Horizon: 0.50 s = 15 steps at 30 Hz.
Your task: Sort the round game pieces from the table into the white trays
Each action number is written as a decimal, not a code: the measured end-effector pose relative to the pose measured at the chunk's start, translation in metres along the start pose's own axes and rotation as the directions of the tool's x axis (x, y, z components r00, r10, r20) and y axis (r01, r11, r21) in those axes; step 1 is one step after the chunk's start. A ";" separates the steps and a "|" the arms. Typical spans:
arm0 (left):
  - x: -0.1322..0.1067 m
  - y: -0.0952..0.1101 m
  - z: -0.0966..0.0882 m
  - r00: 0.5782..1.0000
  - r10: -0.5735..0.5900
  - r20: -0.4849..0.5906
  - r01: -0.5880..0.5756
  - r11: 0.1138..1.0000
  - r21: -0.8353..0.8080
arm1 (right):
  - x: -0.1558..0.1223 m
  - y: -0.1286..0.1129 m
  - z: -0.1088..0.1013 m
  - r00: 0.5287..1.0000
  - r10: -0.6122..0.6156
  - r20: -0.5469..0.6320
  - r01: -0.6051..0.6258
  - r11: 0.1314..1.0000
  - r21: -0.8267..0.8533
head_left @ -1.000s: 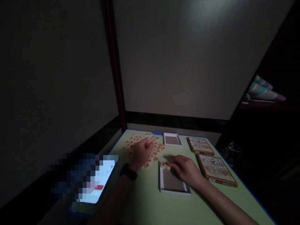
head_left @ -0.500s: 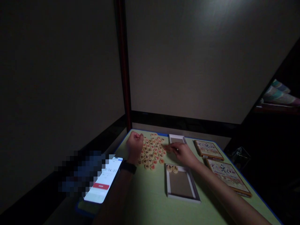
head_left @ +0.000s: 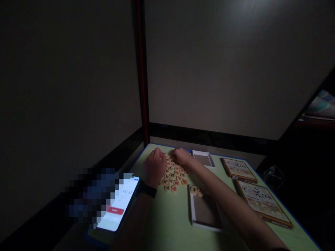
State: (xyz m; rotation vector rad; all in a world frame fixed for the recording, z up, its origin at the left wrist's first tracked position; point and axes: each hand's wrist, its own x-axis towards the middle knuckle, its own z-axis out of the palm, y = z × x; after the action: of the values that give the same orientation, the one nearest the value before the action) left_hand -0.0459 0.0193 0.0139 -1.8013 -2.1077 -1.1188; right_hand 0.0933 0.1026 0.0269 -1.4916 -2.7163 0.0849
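Observation:
Round wooden Chinese chess pieces (head_left: 171, 176) with red and black characters lie spread in a cluster on the green table. My left hand (head_left: 156, 165) is closed at the left side of the cluster; what its curled fingers hold, if anything, is hidden. Over the far end of the pieces, my right hand (head_left: 182, 157) has its fingers bent down and together, and their tips do not show clearly. Beneath my right forearm is an open box tray (head_left: 193, 218), partly covered by the arm. Two chess pieces (head_left: 193, 190) sit in its far left corner.
Another shallow tray (head_left: 202, 159) stands at the back edge of the table. Two printed chess boxes (head_left: 239, 169) lie along the right side. At the left edge a lit phone (head_left: 117, 205) shows a timer. Walls (head_left: 209, 87) rise behind and left.
My right hand has moved left and away from me, from the cluster's right side to over its far end. My left hand stays closed beside the pieces. The view has shifted slightly.

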 end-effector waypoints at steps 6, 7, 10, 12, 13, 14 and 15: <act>0.000 0.004 -0.007 1.000 -0.005 -0.022 0.006 1.000 0.024 | 0.012 -0.012 -0.005 0.996 -0.014 0.091 0.023 0.995 -0.097; 0.001 0.004 -0.007 0.999 -0.024 -0.037 0.025 1.000 0.016 | 0.013 -0.013 -0.007 0.995 -0.012 0.103 0.023 0.994 -0.108; 0.004 0.001 -0.008 0.993 -0.099 -0.069 0.097 0.995 -0.023 | 0.017 -0.013 -0.010 0.991 -0.006 0.134 0.024 0.991 -0.130; 0.005 -0.001 -0.007 0.989 -0.134 -0.065 0.131 0.990 -0.047 | 0.020 -0.012 -0.010 0.988 -0.004 0.153 0.026 0.990 -0.139; 0.006 -0.001 -0.007 0.988 -0.142 -0.060 0.139 0.989 -0.051 | 0.021 -0.011 -0.011 0.987 -0.004 0.162 0.027 0.990 -0.142; 0.006 -0.002 -0.007 0.988 -0.144 -0.052 0.142 0.989 -0.050 | 0.022 -0.010 -0.011 0.985 -0.005 0.172 0.031 0.989 -0.144; 0.006 -0.003 -0.007 0.989 -0.144 -0.043 0.142 0.989 -0.044 | 0.023 -0.010 -0.011 0.983 -0.008 0.181 0.035 0.989 -0.145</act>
State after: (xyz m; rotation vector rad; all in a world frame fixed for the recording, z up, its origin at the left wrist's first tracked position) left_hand -0.0522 0.0202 0.0209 -1.6462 -2.2328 -1.2328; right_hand 0.0735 0.1171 0.0385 -1.5627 -2.9399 0.0191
